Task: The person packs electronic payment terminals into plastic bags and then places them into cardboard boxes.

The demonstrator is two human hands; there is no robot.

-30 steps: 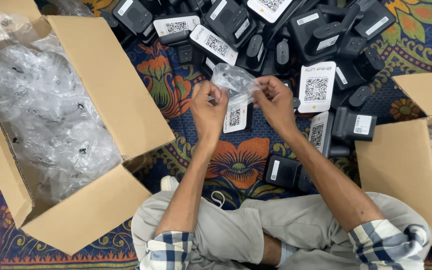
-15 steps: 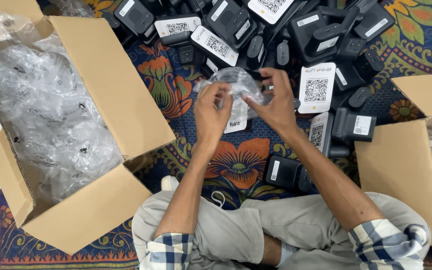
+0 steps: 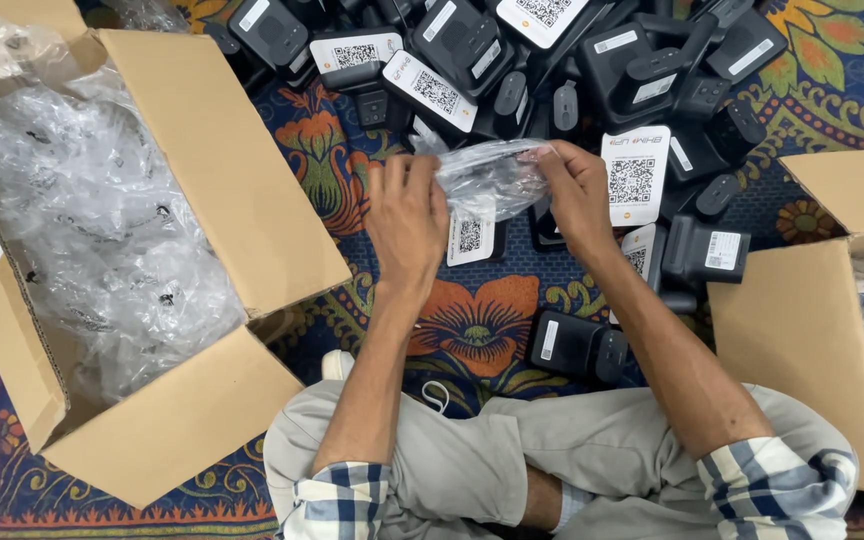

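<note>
My left hand (image 3: 407,215) and my right hand (image 3: 574,190) hold a clear plastic bag (image 3: 492,175) between them, with a black device inside it. The bag is stretched sideways above a white code card (image 3: 471,236) lying on the patterned carpet (image 3: 472,325). My right hand pinches the bag's right end. My left hand grips its left end with fingers pointing up. A pile of black devices (image 3: 592,70) with white code cards lies just beyond the hands.
A large open cardboard box (image 3: 202,180) full of clear plastic bags (image 3: 82,230) stands at left. Another cardboard box (image 3: 822,310) stands at right. A single black device (image 3: 577,347) lies near my right knee. I sit cross-legged on the carpet.
Both hands have moved apart, pulling the plastic bag out sideways. The bag now lies flatter and wider between them.
</note>
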